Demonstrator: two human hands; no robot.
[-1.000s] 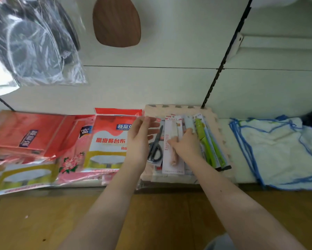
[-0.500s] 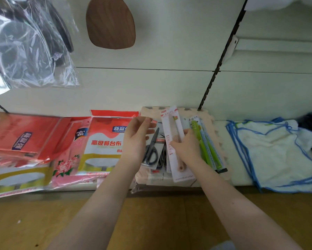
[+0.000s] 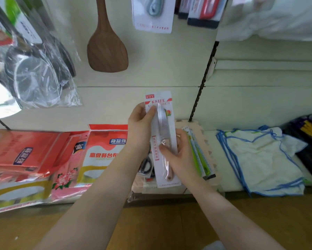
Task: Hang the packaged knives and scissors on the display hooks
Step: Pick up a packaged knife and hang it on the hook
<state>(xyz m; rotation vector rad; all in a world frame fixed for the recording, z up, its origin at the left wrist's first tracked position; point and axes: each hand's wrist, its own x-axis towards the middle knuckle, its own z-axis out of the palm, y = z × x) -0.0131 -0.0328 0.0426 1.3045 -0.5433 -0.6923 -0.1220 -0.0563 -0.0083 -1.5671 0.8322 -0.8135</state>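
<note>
The left hand [image 3: 139, 123] pinches the upper left edge of the packaged knife [image 3: 163, 139], thumb on the card's face at ten o'clock. The card stands near upright above the shelf [image 3: 213, 159]. The right hand [image 3: 178, 156] clasps its lower half from four o'clock.

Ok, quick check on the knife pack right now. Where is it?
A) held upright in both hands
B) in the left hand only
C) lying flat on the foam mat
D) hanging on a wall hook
A: the knife pack stands upright off the shelf, with the left hand gripping near its top and the right hand gripping lower down.
</note>
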